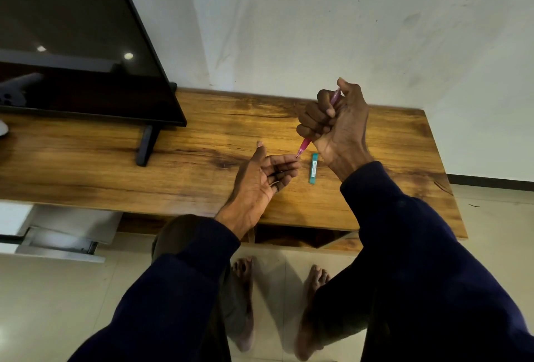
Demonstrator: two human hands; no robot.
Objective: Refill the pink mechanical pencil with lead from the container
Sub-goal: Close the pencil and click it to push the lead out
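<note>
The right hand (335, 118) is fisted around the pink mechanical pencil (304, 146), held above the wooden desk (115, 159) with its tip slanting down-left to touch a fingertip of the left hand (263, 176), which lies spread, palm up, gripping nothing. The teal lead container (313, 168) lies flat on the desk between the 2 hands, just beside the right wrist.

Right hand (335, 118) gripping pink pencil (304, 146), tip at open left hand (264, 176), teal container (313, 168) on table (115, 159)
</note>
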